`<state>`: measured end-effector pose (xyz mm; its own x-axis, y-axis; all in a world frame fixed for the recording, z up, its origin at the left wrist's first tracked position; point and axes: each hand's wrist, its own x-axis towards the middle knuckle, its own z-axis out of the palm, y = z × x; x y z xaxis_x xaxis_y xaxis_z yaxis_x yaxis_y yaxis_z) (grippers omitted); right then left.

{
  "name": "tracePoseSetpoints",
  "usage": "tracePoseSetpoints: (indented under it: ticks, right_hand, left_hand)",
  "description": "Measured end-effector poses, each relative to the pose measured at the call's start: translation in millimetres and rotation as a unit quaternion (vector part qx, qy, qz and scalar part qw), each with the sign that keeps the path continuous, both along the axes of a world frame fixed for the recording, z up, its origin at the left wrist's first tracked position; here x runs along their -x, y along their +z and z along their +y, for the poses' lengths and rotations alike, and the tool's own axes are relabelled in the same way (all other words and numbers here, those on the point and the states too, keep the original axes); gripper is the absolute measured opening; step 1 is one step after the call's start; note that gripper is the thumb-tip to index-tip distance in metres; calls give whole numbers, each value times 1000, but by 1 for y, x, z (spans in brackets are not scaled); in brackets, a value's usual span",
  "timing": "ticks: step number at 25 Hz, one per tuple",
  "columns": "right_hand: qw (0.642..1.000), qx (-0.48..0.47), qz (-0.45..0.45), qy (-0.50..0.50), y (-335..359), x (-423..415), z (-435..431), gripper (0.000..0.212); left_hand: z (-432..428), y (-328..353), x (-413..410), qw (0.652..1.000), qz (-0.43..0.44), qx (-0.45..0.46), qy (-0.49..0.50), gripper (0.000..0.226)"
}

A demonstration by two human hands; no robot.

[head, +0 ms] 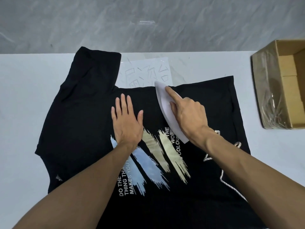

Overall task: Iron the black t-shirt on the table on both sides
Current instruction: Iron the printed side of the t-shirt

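Here the left hand (127,120) lies flat on the black t-shirt (79,123) — the right hand (189,116) grips a pointed white iron (162,99).

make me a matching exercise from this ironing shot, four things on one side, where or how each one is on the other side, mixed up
Things:
1. left hand
2. white iron
3. cardboard box
4. paper sheet

Places or states:
a. open, at the right edge of the table
b. gripped by the right hand, on the black t-shirt
c. lying flat on the t-shirt, fingers straight
d. on the table just beyond the t-shirt's far edge

Pairs: 1-c; 2-b; 3-a; 4-d
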<state>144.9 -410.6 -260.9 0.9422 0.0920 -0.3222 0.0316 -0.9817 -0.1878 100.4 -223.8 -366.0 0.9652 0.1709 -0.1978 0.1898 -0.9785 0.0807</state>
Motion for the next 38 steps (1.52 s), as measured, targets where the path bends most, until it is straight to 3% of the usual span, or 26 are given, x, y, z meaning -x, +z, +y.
tracePoseSetpoints:
  ticks: [6,10,14,17,25,30,32,38]
  right_hand:
    - [997,28,-24,-65,-2,-7,-67,48]
    - [993,-4,-1,-122,8,-11,-90,48]
    - [998,-35,-3,-47,14,1,-53,50]
    - [1000,-3,11,18,6,8,-33,51]
    - [993,24,-30,-111,1,-2,-117,50]
    - [995,-3,-25,-99,8,1,-110,49]
    - [997,-5,-15,-72,8,6,-97,50]
    - [998,30,-18,-45,-3,11,-92,51]
  left_hand:
    - [-1,3,0,1000,12,-3,5,68]
    - [-2,3,1,1000,11,-4,5,67]
    - [-2,3,2,1000,-3,7,-4,61]
    - [0,2,3,1000,-3,5,-6,58]
    - [-5,7,0,1000,-9,4,11,56]
    - [-83,23,-19,989,-75,65,-113,52]
    - [-110,17,-27,991,-53,91,-87,53]
    - [-107,-2,-26,996,-8,19,-91,61]
